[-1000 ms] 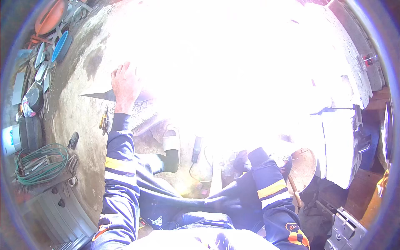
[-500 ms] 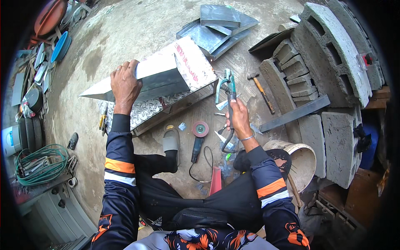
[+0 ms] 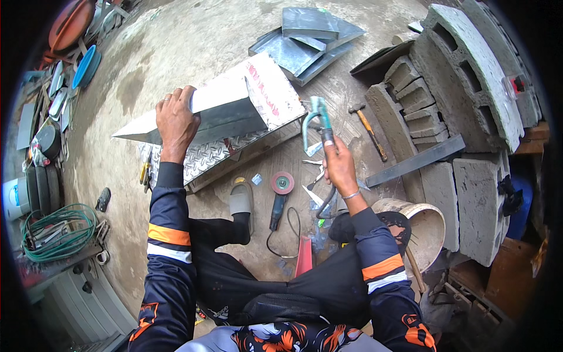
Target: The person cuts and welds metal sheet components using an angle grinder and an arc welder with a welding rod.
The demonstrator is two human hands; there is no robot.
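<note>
My left hand (image 3: 177,126) is closed over the upper edge of a bent, wedge-shaped sheet-metal piece (image 3: 229,116). That piece rests on a diamond-plate metal box (image 3: 205,163) whose right end has a whitish covering with red marks. In my right hand (image 3: 341,170) is a teal welding clamp (image 3: 317,117), gripped at its dark handle with the jaws pointing away from me. Its black cable drops below my fist. The clamp is held just off the box's right corner, and its jaws look slightly blurred.
An angle grinder (image 3: 280,196) lies between my feet beside a red metal channel (image 3: 303,256). A hammer (image 3: 369,132), a grey metal bar (image 3: 416,159) and concrete blocks (image 3: 469,76) are at the right, near a tipped bucket (image 3: 431,229). Sheet-metal pans (image 3: 308,44) are stacked at the far side.
My right hand has shifted slightly to the right and turned the welding clamp, so its jaws now show from another side. My left hand stays on the sheet-metal piece.
</note>
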